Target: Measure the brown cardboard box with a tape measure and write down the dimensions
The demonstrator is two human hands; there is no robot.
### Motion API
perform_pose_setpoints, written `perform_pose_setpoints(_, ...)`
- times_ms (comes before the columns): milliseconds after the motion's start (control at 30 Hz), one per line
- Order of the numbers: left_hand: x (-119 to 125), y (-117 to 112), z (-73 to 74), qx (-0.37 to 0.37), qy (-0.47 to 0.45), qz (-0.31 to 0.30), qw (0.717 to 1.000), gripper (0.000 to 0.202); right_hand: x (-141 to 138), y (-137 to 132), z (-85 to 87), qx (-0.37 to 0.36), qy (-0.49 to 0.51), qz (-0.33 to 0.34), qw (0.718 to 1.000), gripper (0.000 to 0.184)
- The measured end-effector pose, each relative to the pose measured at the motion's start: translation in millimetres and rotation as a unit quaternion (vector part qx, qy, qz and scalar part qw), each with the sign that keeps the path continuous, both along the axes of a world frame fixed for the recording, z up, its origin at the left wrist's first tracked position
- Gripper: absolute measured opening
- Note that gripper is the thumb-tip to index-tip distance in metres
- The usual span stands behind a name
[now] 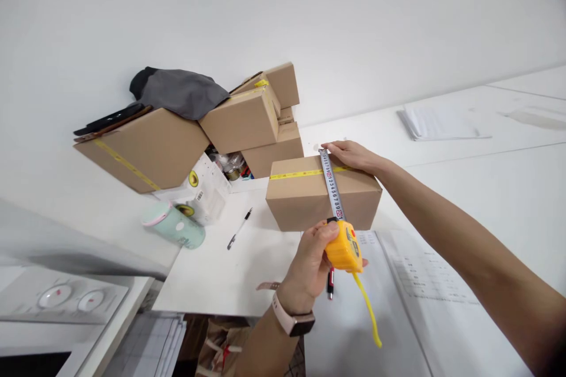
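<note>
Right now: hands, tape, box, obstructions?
Left fingers gripping yellow tape measure. Blade across cardboard box, right fingers at its far end. Red-black pen close by.

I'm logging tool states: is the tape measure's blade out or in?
Out: the marked blade stretches from the yellow case across the cardboard box.

Two hands (312, 254), one tape measure (344, 247) and one brown box (305, 192) gather between three and five o'clock; at least four more boxes (241, 123) crowd ten, one white box (210, 188) nine. One cup (179, 228) and two knobs (55, 296) stand at eight, two pens (240, 228) at seven and five, one wristband (284, 314) at six.
</note>
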State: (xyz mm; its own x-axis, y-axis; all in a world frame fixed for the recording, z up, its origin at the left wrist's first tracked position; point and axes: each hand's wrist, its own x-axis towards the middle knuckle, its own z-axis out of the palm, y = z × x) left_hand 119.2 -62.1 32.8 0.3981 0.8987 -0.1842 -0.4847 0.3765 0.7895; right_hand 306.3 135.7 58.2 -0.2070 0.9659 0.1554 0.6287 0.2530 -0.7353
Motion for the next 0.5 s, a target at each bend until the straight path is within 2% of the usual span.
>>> perform_pose_setpoints(267,0.8,2.2,5.8,-0.041,-0.036,-0.01,0.998,0.044,-3.1,2.9,-1.4,0.019,-0.139,-0.021,0.99,0.053)
perform_pose_setpoints(400,1.0,-3.0,2.2,-0.046,-0.045,-0.014,0.998,0.046,-3.2,2.6,-2.7,0.047,-0.153,0.002,0.987,0.049)
perform_pose_setpoints(500,1.2,-5.4,-1.8,-0.033,-0.044,-0.015,0.998,0.045,-2.8,3.4,-3.2,0.037,-0.158,-0.007,0.987,0.049)
